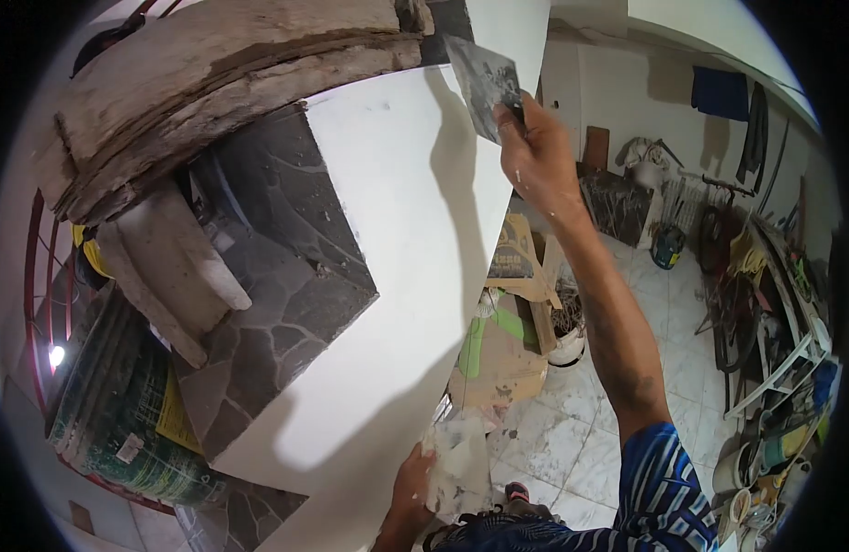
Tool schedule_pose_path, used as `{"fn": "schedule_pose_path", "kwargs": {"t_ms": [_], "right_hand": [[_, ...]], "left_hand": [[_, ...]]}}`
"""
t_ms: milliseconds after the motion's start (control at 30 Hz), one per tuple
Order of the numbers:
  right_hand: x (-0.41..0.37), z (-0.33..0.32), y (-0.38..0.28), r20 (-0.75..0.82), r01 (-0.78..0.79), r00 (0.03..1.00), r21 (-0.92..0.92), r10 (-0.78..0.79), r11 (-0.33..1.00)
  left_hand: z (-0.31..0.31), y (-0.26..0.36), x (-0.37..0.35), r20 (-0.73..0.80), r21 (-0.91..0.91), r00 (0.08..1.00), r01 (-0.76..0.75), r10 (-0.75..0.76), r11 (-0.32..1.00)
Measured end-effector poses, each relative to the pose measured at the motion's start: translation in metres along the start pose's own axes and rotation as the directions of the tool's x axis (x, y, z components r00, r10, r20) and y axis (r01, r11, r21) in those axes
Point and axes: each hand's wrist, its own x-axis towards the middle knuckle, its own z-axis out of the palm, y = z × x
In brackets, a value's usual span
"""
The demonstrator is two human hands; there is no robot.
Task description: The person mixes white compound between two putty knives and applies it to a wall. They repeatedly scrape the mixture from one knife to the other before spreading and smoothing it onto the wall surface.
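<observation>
My right hand (540, 158) is raised, fingers wrapped round a wide putty knife (482, 81). The thumb presses on its smeared metal blade, which overlaps the upper part of a white stair side (397, 184) in this view. Low in front of my body, my left hand (411, 486) grips a flat pale plate (459, 467) by its left edge. Whitish and grey smears cover that plate. Stepped edges of the white side border dark stone-patterned treads (277, 239).
Thick weathered wood (231, 83) rests across the upper steps. A green bucket (130, 423) stands on a lower step at left. Beyond the stair, cardboard boxes (507, 359) sit on the tiled floor (571, 442). A cluttered rack (783, 368) lines the right side.
</observation>
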Motion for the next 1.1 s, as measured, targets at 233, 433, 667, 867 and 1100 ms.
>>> {"fn": "schedule_pose_path", "kwargs": {"t_ms": [233,433,667,867,1100], "right_hand": [[0.0,0.011,-0.006,-0.027,0.076,0.996,-0.107,-0.079,0.991],[-0.017,0.022,-0.02,-0.048,0.313,0.945,-0.148,-0.323,0.938],[-0.038,0.056,-0.053,-0.086,0.395,0.89,-0.347,-0.448,0.851],[-0.043,0.093,-0.085,-0.069,0.337,0.914,-0.416,-0.399,0.844],[-0.071,0.098,-0.101,-0.008,0.504,0.843,-0.334,-0.537,0.797]], "left_hand": [[-0.013,-0.006,-0.002,-0.046,-0.139,0.998,0.025,-0.031,0.99],[-0.013,-0.004,0.001,-0.078,-0.179,0.994,0.059,-0.074,0.982],[-0.012,0.001,0.002,-0.077,-0.152,0.988,0.118,-0.131,0.981],[-0.023,-0.006,0.002,-0.058,-0.15,0.993,0.092,-0.101,0.984],[-0.033,-0.008,-0.002,-0.004,-0.184,0.999,0.035,-0.036,0.982]]}}
